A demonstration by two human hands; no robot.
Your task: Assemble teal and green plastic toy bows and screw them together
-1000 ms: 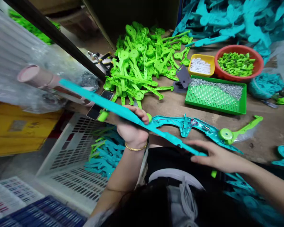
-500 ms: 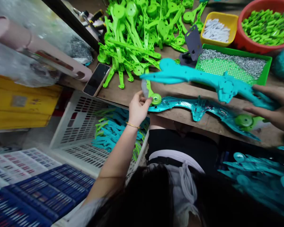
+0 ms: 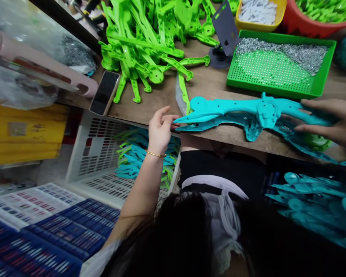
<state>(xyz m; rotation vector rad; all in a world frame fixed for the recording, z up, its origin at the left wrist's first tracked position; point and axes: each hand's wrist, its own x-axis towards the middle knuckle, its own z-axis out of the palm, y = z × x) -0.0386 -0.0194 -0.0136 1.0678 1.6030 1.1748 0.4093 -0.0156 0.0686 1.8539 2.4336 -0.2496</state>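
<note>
A turquoise bow-shaped plastic shell half point(image 3: 236, 105), outer face up, lies over a second one. My right hand point(image 3: 334, 119) grips its right end between thumb and fingers. The lower turquoise shell half point(image 3: 252, 132) rests hollow side up along the table's front edge, mostly covered. A green limb piece point(image 3: 183, 90) with a translucent strip reaches up from its left end, and a round green piece point(image 3: 317, 142) sits at its right end. My left hand point(image 3: 160, 125) is beside the left tips with fingers apart, its fingertips at the upper half's point.
Green plastic limbs point(image 3: 150, 42) are heaped at the back. A green tray point(image 3: 276, 90) holds small metal screws. A phone point(image 3: 104, 92) lies left of the heap. Below the table are a white crate point(image 3: 103, 154) of parts and more turquoise shells point(image 3: 311, 200).
My right hand has lowered the upper shell half onto the lower one. My left hand has let go of the round green piece at the left and shifted slightly left.
</note>
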